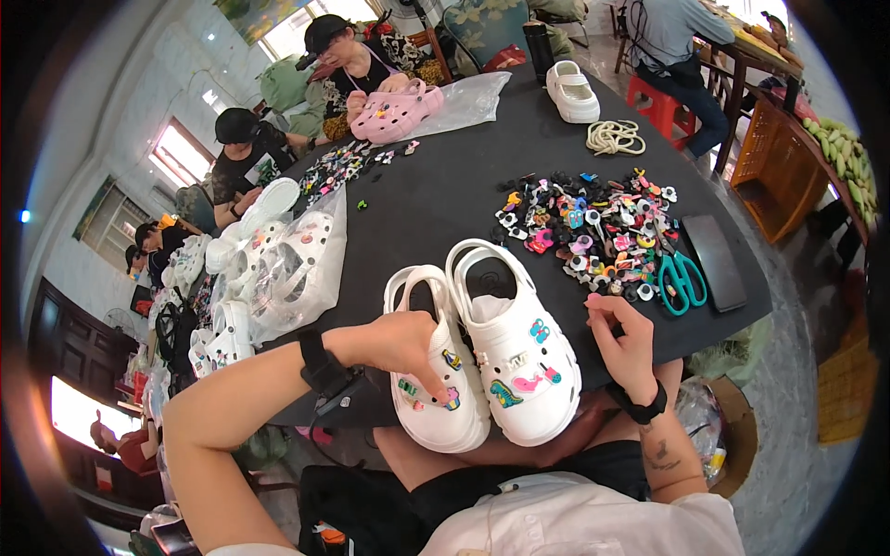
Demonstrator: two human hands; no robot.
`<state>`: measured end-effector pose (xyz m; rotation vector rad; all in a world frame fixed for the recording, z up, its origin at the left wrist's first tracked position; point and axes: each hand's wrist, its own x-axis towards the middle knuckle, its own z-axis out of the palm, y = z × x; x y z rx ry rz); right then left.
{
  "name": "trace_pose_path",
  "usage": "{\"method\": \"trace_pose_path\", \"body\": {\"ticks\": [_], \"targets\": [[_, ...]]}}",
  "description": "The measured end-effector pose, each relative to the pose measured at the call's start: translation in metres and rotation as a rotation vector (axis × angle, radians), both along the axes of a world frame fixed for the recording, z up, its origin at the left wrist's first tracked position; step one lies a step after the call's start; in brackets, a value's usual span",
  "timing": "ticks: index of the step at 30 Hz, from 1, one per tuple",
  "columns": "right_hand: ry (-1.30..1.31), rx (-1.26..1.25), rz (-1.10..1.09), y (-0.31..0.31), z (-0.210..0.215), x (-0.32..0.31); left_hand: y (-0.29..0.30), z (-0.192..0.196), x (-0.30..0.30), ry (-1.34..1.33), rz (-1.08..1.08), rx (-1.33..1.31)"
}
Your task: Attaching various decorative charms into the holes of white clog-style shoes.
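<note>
Two white foam clogs point(522, 398) stand side by side at the near table edge, toes toward me and heel straps away. Colourful shoe charms are set in their tops, including a dinosaur charm point(505, 394) and a cupcake charm point(452, 398). My left hand point(394, 347) grips the left clog, some fingers hidden in its opening, one digit reaching down to the cupcake charm. To the right of the clogs, my right hand point(623, 335) is closed in a pinch. A small pink bit shows at its fingertips, too small to name. It is nearest the charm pile point(593, 232).
Teal-handled scissors point(682, 283) and a dark flat case point(714, 263) lie right of the pile. Farther back are a coiled rope point(615, 138) and another white clog point(573, 92). Bagged white clogs point(297, 269) crowd the left. Across the table, a person handles a pink clog point(399, 111).
</note>
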<state>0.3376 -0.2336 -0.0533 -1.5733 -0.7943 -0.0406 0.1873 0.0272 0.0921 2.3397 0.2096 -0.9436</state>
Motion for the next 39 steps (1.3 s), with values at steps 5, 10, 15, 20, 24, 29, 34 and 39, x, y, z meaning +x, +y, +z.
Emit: {"method": "trace_pose_path", "body": {"ticks": [5, 10, 15, 20, 24, 29, 34, 39], "targets": [[-0.014, -0.014, 0.004, 0.000, -0.002, 0.001, -0.014, 0.000, -0.011, -0.056, 0.013, 0.289], [-0.033, -0.030, -0.021, 0.002, -0.003, -0.001, -0.028, -0.004, -0.025, -0.141, 0.045, 0.409], [-0.045, -0.052, -0.028, 0.002, -0.003, -0.001, -0.036, 0.001, -0.027, -0.162, 0.102, 0.449], [-0.072, -0.070, -0.036, 0.001, -0.001, -0.003, -0.029, -0.003, -0.027, -0.183, 0.080, 0.436], [-0.042, -0.051, -0.030, 0.003, -0.005, -0.003, -0.025, 0.002, -0.030, -0.205, 0.139, 0.350], [-0.046, -0.046, -0.038, 0.002, -0.003, -0.002, -0.039, -0.007, -0.071, -0.723, 0.467, 0.161], [-0.052, -0.071, -0.039, 0.003, -0.005, -0.002, -0.049, -0.038, -0.132, -1.303, 0.530, 0.484], [-0.024, -0.082, -0.036, 0.006, -0.005, -0.004, -0.048, -0.088, -0.197, -1.355, 1.084, 0.566]]}}
